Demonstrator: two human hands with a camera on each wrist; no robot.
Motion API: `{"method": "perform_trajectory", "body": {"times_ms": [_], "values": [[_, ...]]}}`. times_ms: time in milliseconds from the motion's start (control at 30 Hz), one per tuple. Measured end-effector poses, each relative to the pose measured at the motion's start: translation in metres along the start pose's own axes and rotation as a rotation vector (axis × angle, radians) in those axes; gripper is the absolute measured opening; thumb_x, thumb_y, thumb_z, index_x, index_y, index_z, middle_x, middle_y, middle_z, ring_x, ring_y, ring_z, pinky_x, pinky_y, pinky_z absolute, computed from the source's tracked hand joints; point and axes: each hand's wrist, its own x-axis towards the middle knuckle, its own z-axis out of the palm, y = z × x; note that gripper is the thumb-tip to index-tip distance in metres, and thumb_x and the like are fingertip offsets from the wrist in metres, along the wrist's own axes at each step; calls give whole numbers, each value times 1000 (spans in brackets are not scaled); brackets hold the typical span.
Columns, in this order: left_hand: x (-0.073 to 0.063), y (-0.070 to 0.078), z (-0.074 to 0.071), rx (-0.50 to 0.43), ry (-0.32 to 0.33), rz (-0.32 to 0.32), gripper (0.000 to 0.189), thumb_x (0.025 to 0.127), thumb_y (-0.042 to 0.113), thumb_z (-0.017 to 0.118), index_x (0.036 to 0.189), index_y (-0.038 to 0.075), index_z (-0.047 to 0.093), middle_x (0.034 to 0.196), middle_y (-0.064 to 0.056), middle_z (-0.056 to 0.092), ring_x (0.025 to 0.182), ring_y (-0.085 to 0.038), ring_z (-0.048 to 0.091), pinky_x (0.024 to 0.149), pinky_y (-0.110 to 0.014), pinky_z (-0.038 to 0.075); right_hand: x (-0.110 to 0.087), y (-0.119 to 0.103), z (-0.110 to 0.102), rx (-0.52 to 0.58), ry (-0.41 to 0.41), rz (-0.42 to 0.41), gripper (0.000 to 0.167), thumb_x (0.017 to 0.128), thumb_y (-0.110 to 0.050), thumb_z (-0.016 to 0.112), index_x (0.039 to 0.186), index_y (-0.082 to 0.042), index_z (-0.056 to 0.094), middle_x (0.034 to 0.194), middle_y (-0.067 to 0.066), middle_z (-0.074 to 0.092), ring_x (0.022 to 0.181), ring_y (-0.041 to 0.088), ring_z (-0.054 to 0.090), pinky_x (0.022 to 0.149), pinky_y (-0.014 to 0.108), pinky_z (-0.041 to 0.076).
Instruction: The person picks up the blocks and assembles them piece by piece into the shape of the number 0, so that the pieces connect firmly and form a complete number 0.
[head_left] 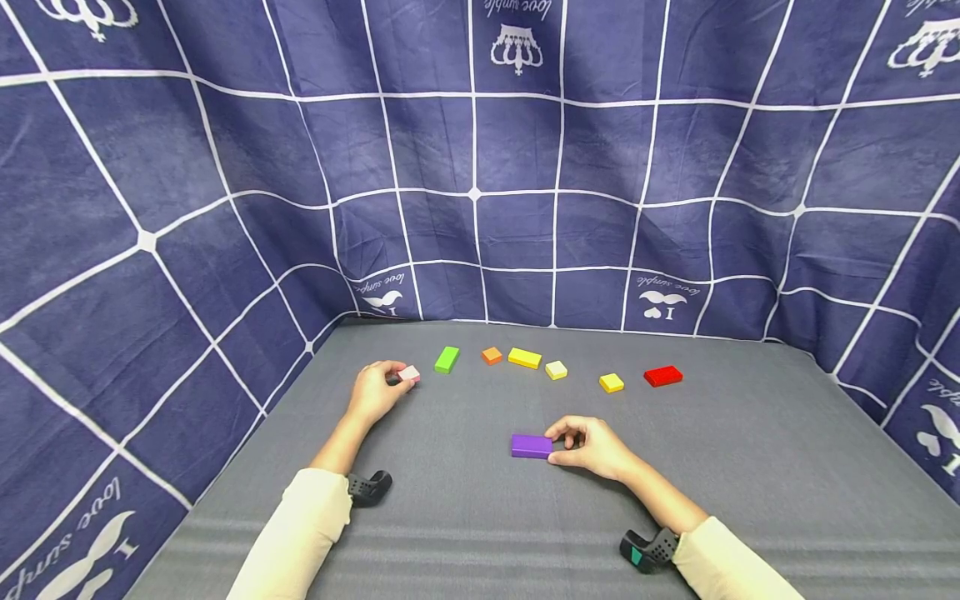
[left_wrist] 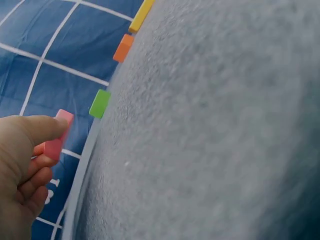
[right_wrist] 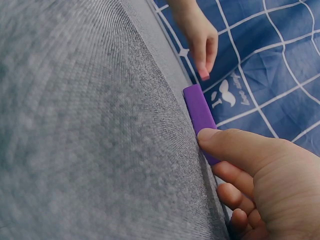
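Near the left end of the row of blocks, my left hand pinches a small pink block between thumb and fingers. The left wrist view shows the same pink block gripped at its side by the thumb. My right hand holds a purple rectangular block by its right end, closer to me on the grey surface. In the right wrist view, thumb and forefinger pinch the near end of the purple block, and its far end sticks out free.
Farther back on the grey surface lie a green block, an orange block, a long yellow block, a pale yellow block, a small yellow block and a red block. A blue checked cloth hangs behind.
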Motion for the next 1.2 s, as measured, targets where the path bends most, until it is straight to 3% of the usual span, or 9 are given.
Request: {"method": "perform_trajectory", "body": {"times_ms": [167,467,767,900,1033,1200], "values": [[-1,11,2,-14,1,25,35,79,19,81,104,-2,70,95,-17,67,93,-34,61,84,-47,44,0,4,1,4,1,-6,26,76,-1,80,99,5,69,76,12,60,65,8,49,56,20,38],[-6,25,5,-52,-14,30,33,77,19,82,102,0,71,94,-15,68,92,-33,63,83,-47,45,7,43,7,-5,15,-12,28,75,-10,84,99,-5,71,77,3,61,66,5,49,56,21,39],[-13,39,15,-63,-71,56,30,77,19,82,100,3,72,97,-10,69,93,-29,64,83,-46,46,7,44,6,-1,14,-5,29,75,-12,85,100,-6,71,77,2,61,67,6,49,57,21,39],[-17,50,21,-64,-92,103,29,76,19,83,99,5,72,94,-8,68,91,-27,63,81,-44,48,6,39,7,-16,14,-4,28,75,-6,83,100,-3,71,77,9,62,67,6,48,56,21,38],[-21,60,26,-88,-92,148,29,75,19,84,98,6,73,91,-6,68,90,-25,62,80,-42,48,3,18,4,-5,7,-8,26,76,-1,81,99,2,69,78,18,61,66,8,49,57,21,38],[-27,70,30,-119,-102,172,28,74,17,84,98,7,73,91,-3,68,90,-23,62,80,-41,47,1,1,0,-3,-3,7,26,76,0,80,99,4,69,79,20,61,67,10,50,58,21,39]]}}
